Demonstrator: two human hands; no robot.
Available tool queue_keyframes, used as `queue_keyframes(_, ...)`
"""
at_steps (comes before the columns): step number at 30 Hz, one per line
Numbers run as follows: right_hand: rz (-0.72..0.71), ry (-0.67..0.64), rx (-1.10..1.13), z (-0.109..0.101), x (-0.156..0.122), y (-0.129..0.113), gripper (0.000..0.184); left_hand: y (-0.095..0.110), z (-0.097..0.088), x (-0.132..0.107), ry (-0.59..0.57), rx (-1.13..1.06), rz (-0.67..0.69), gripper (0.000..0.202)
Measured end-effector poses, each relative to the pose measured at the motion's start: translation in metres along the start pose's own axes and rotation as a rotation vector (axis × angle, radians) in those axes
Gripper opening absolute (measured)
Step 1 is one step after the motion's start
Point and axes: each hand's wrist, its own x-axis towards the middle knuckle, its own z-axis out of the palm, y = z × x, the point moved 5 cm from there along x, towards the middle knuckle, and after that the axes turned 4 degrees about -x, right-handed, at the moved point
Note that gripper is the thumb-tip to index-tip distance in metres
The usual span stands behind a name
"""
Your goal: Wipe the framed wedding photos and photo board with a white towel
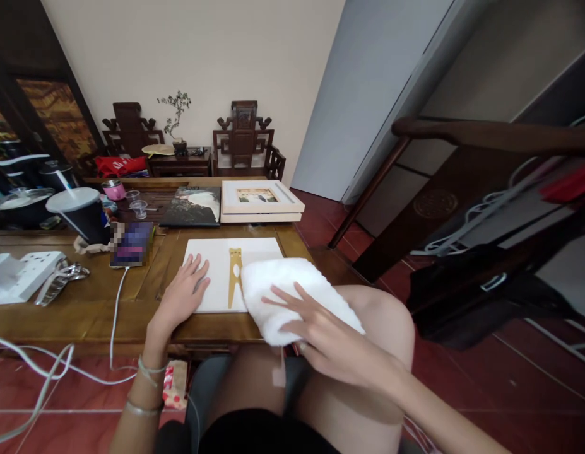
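My left hand (185,287) lies flat with fingers spread on the left part of a white board (211,252) at the table's front edge. A tan cat-shaped flat piece (234,277) with a white oval on it lies on the board's middle. My right hand (311,318) is on a fluffy white cloth (273,274), its fingers spread over the top and the thumb at the near edge. The cloth covers the board's right side and reaches past the table edge over my lap. What is beneath it is hidden.
A framed picture on a pale box (292,207) and a dark picture panel (190,208) stand behind the board. Left are a phone (131,244) on a white cable, a lidded cup (84,214) and a power strip (31,274). A wooden chair (481,139) stands at right.
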Motion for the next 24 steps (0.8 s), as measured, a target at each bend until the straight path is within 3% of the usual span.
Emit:
queue_keyframes(3,-0.005,-0.031,0.047,-0.010,-0.014,-0.010,0.053,0.001,0.001,0.000,-0.013,0.013,0.003,0.054)
queue_keyframes(5,0.028,-0.019,0.065,-0.014,-0.005,0.001,0.049,0.002,0.000,-0.002,-0.005,0.022,0.009,0.055)
queue_keyframes(12,0.091,0.095,-0.017,-0.001,0.096,0.086,0.035,0.001,-0.002,-0.004,0.054,0.001,0.046,0.053)
queue_keyframes(15,0.095,0.135,-0.068,0.005,0.116,0.103,0.037,0.000,-0.001,-0.004,0.073,-0.017,0.046,0.053)
queue_keyframes(18,0.079,0.133,-0.081,0.010,0.101,0.093,0.042,-0.002,0.000,-0.003,0.088,-0.031,0.036,0.054)
queue_keyframes(24,0.080,0.083,0.012,0.001,0.007,0.018,0.044,-0.002,0.002,-0.002,0.119,-0.053,0.056,0.056)
